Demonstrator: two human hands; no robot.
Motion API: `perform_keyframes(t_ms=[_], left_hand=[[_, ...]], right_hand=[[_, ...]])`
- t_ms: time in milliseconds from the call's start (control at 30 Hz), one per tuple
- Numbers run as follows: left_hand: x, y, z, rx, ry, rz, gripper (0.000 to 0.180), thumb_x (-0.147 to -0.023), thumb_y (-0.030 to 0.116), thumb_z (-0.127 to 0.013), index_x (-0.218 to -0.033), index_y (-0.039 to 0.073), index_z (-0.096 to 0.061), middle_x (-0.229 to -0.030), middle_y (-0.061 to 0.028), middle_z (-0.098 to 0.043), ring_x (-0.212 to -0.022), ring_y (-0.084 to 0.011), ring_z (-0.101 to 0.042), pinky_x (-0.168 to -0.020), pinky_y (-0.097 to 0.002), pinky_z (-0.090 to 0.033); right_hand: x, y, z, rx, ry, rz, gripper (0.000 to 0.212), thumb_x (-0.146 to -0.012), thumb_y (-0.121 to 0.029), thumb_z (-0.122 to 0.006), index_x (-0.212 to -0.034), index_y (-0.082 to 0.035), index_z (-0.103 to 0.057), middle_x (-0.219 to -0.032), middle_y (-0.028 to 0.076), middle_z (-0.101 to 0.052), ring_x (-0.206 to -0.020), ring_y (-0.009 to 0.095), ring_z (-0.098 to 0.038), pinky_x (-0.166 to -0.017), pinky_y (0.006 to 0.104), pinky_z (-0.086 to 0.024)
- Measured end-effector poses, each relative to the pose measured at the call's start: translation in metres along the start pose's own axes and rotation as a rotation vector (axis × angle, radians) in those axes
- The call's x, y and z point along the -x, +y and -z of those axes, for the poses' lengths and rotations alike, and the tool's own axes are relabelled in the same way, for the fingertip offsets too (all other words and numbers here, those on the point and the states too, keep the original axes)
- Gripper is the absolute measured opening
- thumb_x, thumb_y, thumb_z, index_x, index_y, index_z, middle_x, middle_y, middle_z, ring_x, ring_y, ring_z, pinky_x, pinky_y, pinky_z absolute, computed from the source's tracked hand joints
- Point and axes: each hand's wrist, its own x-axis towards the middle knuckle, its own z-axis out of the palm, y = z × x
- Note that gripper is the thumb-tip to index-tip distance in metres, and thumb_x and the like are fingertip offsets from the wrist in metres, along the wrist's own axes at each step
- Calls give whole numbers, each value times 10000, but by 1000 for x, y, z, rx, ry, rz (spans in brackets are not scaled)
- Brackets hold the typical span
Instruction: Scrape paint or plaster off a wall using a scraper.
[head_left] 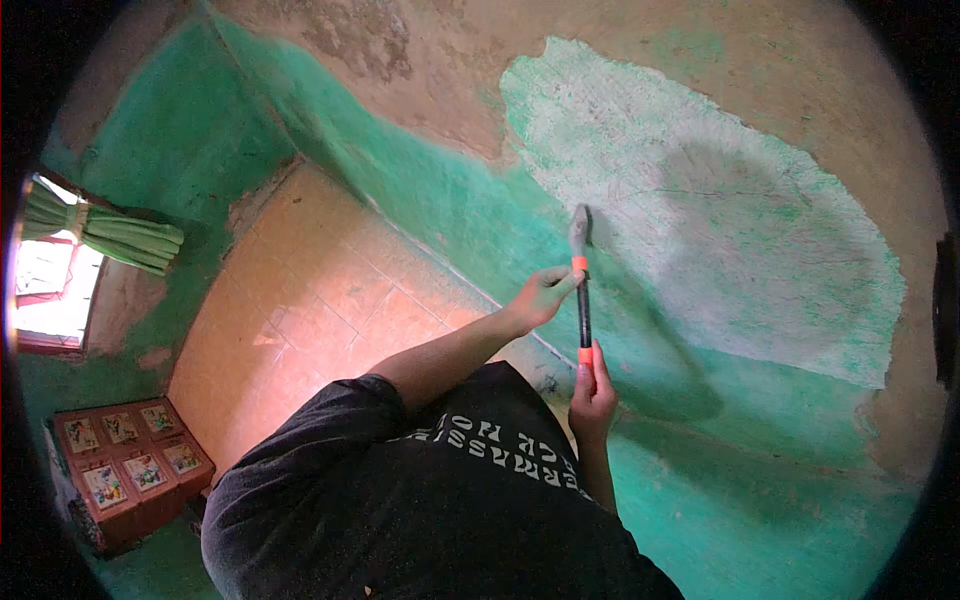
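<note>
— The left hand (545,298) is closed around the upper shaft of a long scraper (585,318), just below an orange band. And the right one?

— The right hand (594,395) is also closed, around the lower end of the same tool, near the second orange band. Its thumb and fingers leave only little of the handle to be seen there.

— Where exactly is this scraper?

— From the middle of the view it is toward 3 o'clock. The shaft is black, nearly straight, and its grey head points to 12 o'clock.

— Does the head touch the wall (440,195)?

— I cannot tell. It appears in front of the lower left border of a pale, rough patch (640,150), which spreads around 2 o'clock, with green paint below it and brown surface above.

— What is on the other side?

— At 9 o'clock there is a bright window (55,285) with a gathered green curtain (125,238). A reddish-brown box (135,510) with six small pictures is at 8 o'clock. Orange floor tiles (310,290) lie between them and the person, whose black shirt (400,510) fills 6 o'clock.
</note>
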Motion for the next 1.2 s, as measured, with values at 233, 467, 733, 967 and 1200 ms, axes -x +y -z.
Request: perform_keyframes(t_ms=[233, 467, 733, 967, 1200], left_hand=[[5, 7, 7, 60, 90, -13, 380, -1031, 377, -536, -954, 24, -654, -846, 74, -510, -849, -66, -457, -776, -276, -424], [6, 7, 4, 92, 85, 49, 377, -1025, 364, -554, -989, 8, -672, -885, 60, -556, -891, -73, -483, -832, -286, -437], [6, 9, 5, 20, 6, 5, 350, -1012, 353, -574, -956, 17, -655, -839, 56, -520, -846, -70, -460, -766, -279, -420], [4, 11, 11, -18, 13, -34, 349, -1023, 346, -558, -909, 25, -635, -801, 67, -472, -791, -66, -434, -706, -268, -397], [0, 11, 20, -21, 34, -83, 380, -1030, 375, -536, -945, 25, -661, -823, 66, -513, -822, -65, -460, -740, -275, -423]], right_hand=[[-10, -15, -11, -1, -85, -145, 422, -1008, -164, -504, -1409, -32, -512, -1029, 199, -708, -892, 188, -673, -780, 315, -512], [7, 15, -25, -50, -15, -169, 419, -1013, -175, -512, -1406, -30, -515, -938, 195, -687, -756, 178, -610, -706, 313, -496], [8, 1, -25, -119, -13, -206, 451, -1011, -141, -487, -1441, -5, -468, -787, -14, -518, -635, 71, -418, -555, 246, -369], [7, 7, -28, -166, 4, -176, 450, -1010, -136, -484, -1438, 0, -469, -824, 5, -547, -695, 67, -450, -606, 233, -395], [-1, -10, -29, -112, 23, -91, 443, -1009, -146, -479, -1419, 21, -476, -1047, 127, -663, -854, 136, -576, -769, 281, -482]])
